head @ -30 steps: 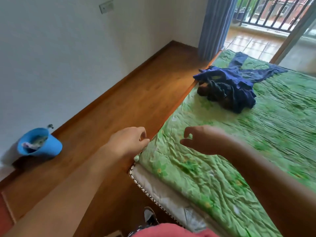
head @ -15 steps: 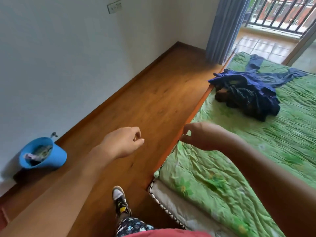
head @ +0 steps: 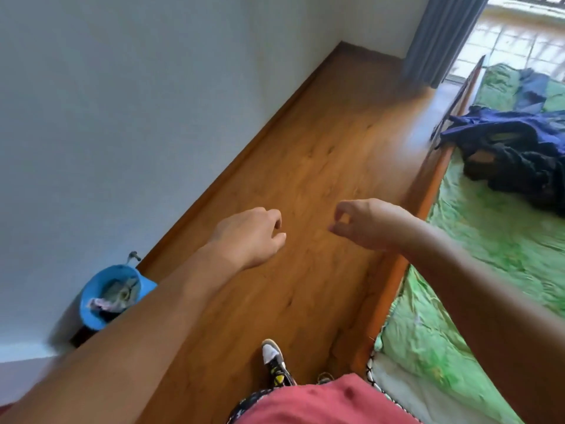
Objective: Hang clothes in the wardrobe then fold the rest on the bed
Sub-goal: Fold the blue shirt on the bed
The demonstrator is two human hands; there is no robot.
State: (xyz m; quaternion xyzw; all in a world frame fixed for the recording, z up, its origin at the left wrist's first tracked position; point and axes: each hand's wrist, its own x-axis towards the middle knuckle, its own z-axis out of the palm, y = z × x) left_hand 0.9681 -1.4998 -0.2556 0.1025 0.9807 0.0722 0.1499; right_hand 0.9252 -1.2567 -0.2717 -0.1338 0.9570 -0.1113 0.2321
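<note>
Wall (head: 137,102), white, fills the left side. Wood floor (head: 321,179) runs near to far beside it. Bed (head: 489,270) with green sheet along the right, wooden frame (head: 406,249) meeting floor. Clothes (head: 519,148), dark blue and black heap, lie on the sheet at far right by the bed's left edge, well apart from both hands. Grey curtain (head: 440,35) in far corner. Blue bucket (head: 91,304) near left by wall, rags inside. Left hand (head: 250,237) over floor, fingers loosely curled, empty. Right hand (head: 367,224) just right of it, thumb and forefinger bent toward each other, grasping nothing. Shoe (head: 275,361) on floor, near edge.
</note>
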